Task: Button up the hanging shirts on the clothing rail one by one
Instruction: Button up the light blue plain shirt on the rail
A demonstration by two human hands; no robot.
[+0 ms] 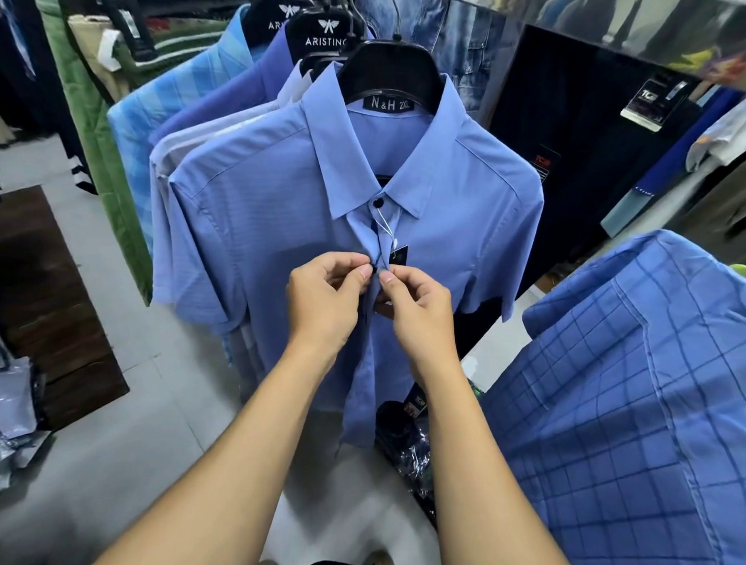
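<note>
A plain blue short-sleeved shirt point(272, 209) hangs in front of me on a black hanger point(390, 72), labelled N&H 2XL. Its dark top button point(377, 203) at the collar is fastened, and a small dark price tag point(400, 254) dangles on a string just below. My left hand point(324, 302) pinches the left edge of the placket at the second button. My right hand point(415, 306) pinches the right edge, fingertips almost meeting the left hand's. The second button itself is hidden between the fingers. Below my hands the shirt front hangs apart.
Behind the front shirt hang several more on Aristino hangers point(328, 36): white, violet-blue and light blue checked ones. A blue windowpane-check shirt point(654, 397) hangs close at the right. Bagged clothes point(408, 444) lie on the floor below, more bags point(6, 401) at the left beside a dark wooden board point(39, 299).
</note>
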